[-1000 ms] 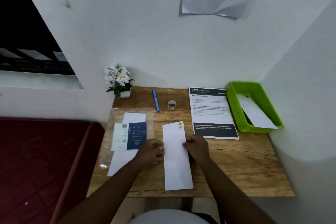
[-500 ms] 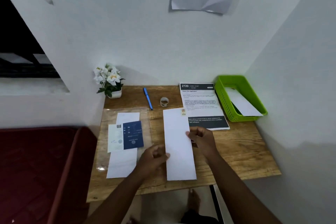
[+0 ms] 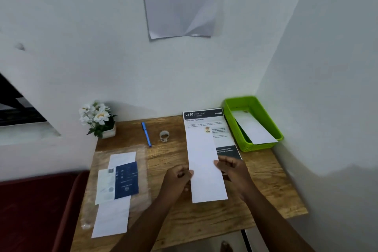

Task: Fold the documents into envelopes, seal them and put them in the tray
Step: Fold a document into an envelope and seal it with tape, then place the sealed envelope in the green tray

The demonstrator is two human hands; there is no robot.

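A long white envelope (image 3: pixel 203 161) with a small stamp at its far end is lifted over the wooden table (image 3: pixel 266 182). My left hand (image 3: pixel 177 179) pinches its left edge and my right hand (image 3: pixel 234 170) grips its right edge. Its far half covers part of a printed document (image 3: pixel 204 115) with a dark header and footer. The green tray (image 3: pixel 259 146) stands at the back right corner with one white envelope (image 3: pixel 253 129) lying in it.
A clear plastic sleeve (image 3: pixel 143 161) on the left carries white envelopes (image 3: pixel 111 217) and a blue booklet (image 3: pixel 126 180). A blue pen (image 3: pixel 146 134), a tape roll (image 3: pixel 164 136) and a flower pot (image 3: pixel 98 118) sit at the back. Walls close the back and right.
The envelope has gone from the middle of the table to the right and away from me, onto the printed document. Both hands moved with it, and the camera tilted up.
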